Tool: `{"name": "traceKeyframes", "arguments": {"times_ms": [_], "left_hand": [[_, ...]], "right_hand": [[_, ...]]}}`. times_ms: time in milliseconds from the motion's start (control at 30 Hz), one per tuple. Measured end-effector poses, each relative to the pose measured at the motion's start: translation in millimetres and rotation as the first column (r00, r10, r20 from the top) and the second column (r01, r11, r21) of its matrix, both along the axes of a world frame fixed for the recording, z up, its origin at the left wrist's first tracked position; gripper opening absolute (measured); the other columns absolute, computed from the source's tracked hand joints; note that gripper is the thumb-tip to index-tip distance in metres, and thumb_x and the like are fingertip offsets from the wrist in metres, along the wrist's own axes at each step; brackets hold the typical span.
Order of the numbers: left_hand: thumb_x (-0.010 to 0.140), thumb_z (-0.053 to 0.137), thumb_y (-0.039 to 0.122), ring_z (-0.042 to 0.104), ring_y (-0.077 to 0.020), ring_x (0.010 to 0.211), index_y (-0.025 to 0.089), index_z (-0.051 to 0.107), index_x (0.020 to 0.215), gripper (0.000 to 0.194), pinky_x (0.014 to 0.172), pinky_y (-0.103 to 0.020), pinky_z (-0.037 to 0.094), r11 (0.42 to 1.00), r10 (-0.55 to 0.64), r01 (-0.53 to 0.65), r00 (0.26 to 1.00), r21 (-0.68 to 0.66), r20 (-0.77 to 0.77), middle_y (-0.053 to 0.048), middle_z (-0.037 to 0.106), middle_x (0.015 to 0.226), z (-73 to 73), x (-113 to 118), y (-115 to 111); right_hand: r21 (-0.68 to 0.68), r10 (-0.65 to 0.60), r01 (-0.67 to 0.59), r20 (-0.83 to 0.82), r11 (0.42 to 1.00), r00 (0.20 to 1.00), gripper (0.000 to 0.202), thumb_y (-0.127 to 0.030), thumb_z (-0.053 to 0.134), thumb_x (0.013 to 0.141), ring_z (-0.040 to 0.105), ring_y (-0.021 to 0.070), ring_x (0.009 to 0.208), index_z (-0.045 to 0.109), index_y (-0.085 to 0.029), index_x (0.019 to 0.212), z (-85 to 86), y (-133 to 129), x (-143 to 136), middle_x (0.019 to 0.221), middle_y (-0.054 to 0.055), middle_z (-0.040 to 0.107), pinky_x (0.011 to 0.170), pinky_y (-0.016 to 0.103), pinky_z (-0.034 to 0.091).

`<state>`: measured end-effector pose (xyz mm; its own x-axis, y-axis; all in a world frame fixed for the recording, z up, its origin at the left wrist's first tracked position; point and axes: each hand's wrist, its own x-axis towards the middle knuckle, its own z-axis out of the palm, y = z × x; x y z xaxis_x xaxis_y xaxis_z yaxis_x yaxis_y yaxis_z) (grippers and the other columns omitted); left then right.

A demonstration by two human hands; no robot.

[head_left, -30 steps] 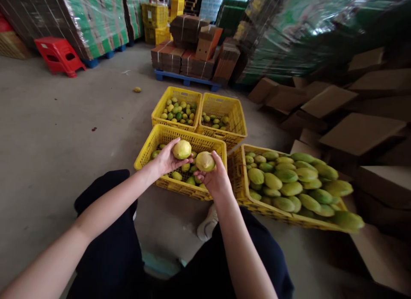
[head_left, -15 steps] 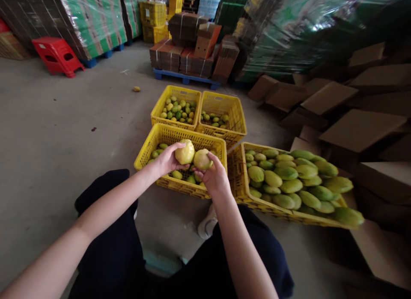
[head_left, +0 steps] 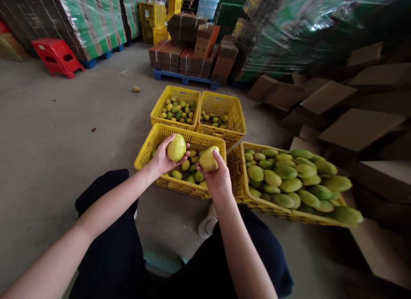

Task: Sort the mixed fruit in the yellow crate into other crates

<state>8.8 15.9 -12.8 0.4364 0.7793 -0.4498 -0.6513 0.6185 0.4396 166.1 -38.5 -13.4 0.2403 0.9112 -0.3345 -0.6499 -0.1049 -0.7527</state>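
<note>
My left hand (head_left: 165, 156) is closed around a glossy, rounded yellow-green lemon (head_left: 176, 148), its fingers curled beneath. A second, paler yellow lemon (head_left: 208, 159) is gripped by my right hand (head_left: 216, 172), the thumb lying over its upper right side. Both hands are raised above the near yellow crate (head_left: 180, 128), a small gap between the two lemons. In that crate lie several green and yellow lemons (head_left: 190, 178), partly hidden behind my hands.
Beyond stand two yellow crates, the left one (head_left: 154, 115) holding more fruit than the right one (head_left: 237, 115). A heaped crate (head_left: 239, 179) is at right. Cardboard boxes (head_left: 356, 130) fill the far right; a red stool (head_left: 58, 57) and a loose fruit (head_left: 136, 89) are on the floor.
My hands have drawn apart: the left has shifted left and slightly up with its lemon, the right slightly right. Both lemons have been turned.
</note>
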Motion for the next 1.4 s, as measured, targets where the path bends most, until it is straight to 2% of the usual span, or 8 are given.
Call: {"name": "traceKeyframes", "arguments": {"times_ms": [200, 400, 533, 867, 1000, 1133, 1233, 1400], "left_hand": [[0.087, 0.054, 0.042, 0.068, -0.0172, 0.063, 0.013, 0.067, 0.104, 0.036, 0.06, -0.028, 0.059, 0.994, 0.109, -0.11, 0.993, 0.022, 0.051, -0.006, 0.072, 0.074, -3.0, 0.3, -0.4], [0.093, 0.046, 0.044, 0.064, -0.018, 0.059, 0.007, 0.066, 0.122, 0.051, 0.056, -0.027, 0.055, 0.999, -0.031, 0.033, 0.992, -0.011, 0.123, -0.01, 0.071, 0.073, -8.9, -0.8, 1.1], [0.096, 0.041, 0.033, 0.07, -0.0202, 0.067, 0.009, 0.063, 0.13, 0.047, 0.064, -0.03, 0.059, 0.999, -0.018, 0.023, 0.99, -0.027, 0.143, -0.012, 0.075, 0.08, -6.6, 1.2, 1.5], [0.099, 0.047, 0.042, 0.07, -0.0173, 0.058, 0.012, 0.068, 0.111, 0.038, 0.055, -0.026, 0.06, 0.996, 0.044, -0.037, 0.995, -0.081, 0.092, -0.006, 0.071, 0.066, 2.2, -0.7, -0.4], [0.1, 0.043, 0.032, 0.075, -0.0225, 0.073, 0.01, 0.066, 0.116, 0.036, 0.069, -0.033, 0.064, 0.993, 0.084, -0.079, 0.994, -0.085, 0.065, -0.011, 0.075, 0.078, 0.5, 5.8, 0.7], [0.099, 0.042, 0.03, 0.076, -0.0261, 0.085, 0.013, 0.065, 0.115, 0.032, 0.079, -0.041, 0.065, 0.988, 0.102, -0.095, 0.994, -0.121, 0.05, -0.011, 0.076, 0.084, -1.7, 12.2, -1.1], [0.096, 0.052, 0.036, 0.074, -0.0231, 0.076, 0.014, 0.066, 0.105, 0.028, 0.073, -0.035, 0.064, 0.989, 0.102, -0.096, 0.994, -0.109, 0.05, -0.009, 0.074, 0.077, -1.9, 11.7, -3.3], [0.089, 0.059, 0.025, 0.07, -0.0158, 0.065, 0.014, 0.066, 0.097, 0.015, 0.061, -0.024, 0.059, 0.969, 0.227, -0.223, 0.974, -0.106, 0.027, -0.005, 0.071, 0.072, -2.9, 5.8, -1.4]], "right_hand": [[-0.035, -0.028, 0.025, -0.074, 0.999, 0.997, 0.027, -0.04, 0.078, 0.072, 0.068, 0.0138, 0.054, 0.062, -0.022, 0.085, -4.7, 1.4, 0.2, 0.067, -0.004, 0.069, 0.045, 0.021, 0.054], [0.022, -0.121, 0.122, -0.045, 0.992, 0.992, 0.023, -0.037, 0.077, 0.074, 0.072, 0.0155, 0.068, 0.065, -0.022, 0.088, -20.2, 7.5, -1.4, 0.077, -0.002, 0.073, 0.055, 0.025, 0.06], [-0.034, -0.118, 0.115, -0.096, 0.993, 0.988, 0.022, -0.038, 0.075, 0.077, 0.072, 0.0175, 0.066, 0.064, -0.022, 0.086, -19.7, 7.6, -0.9, 0.075, -0.002, 0.073, 0.06, 0.031, 0.063], [-0.127, -0.004, -0.023, -0.211, 0.992, 0.978, 0.03, -0.048, 0.077, 0.078, 0.069, 0.0161, 0.059, 0.058, -0.024, 0.077, -18.5, 2.5, 3.6, 0.066, -0.003, 0.07, 0.054, 0.028, 0.061], [-0.11, 0.024, -0.045, -0.184, 0.993, 0.983, 0.036, -0.056, 0.077, 0.077, 0.07, 0.0171, 0.062, 0.061, -0.024, 0.082, -21.8, 3.3, 4.6, 0.072, -0.001, 0.073, 0.056, 0.03, 0.062], [-0.021, 0.005, -0.007, -0.104, 1.0, 0.995, 0.031, -0.04, 0.085, 0.071, 0.07, 0.0146, 0.066, 0.064, -0.024, 0.088, -22.4, 5.7, 0.2, 0.076, -0.004, 0.072, 0.059, 0.026, 0.061], [-0.037, -0.023, 0.02, -0.095, 0.999, 0.995, 0.029, -0.033, 0.085, 0.069, 0.068, 0.0138, 0.062, 0.063, -0.024, 0.086, -23.6, 7.1, -1.6, 0.074, -0.005, 0.07, 0.056, 0.025, 0.06], [-0.116, -0.028, 0.007, -0.184, 0.993, 0.983, 0.025, -0.038, 0.079, 0.075, 0.07, 0.0148, 0.06, 0.061, -0.024, 0.086, -26.1, 7.4, 2.4, 0.068, -0.005, 0.07, 0.05, 0.024, 0.058]]}}
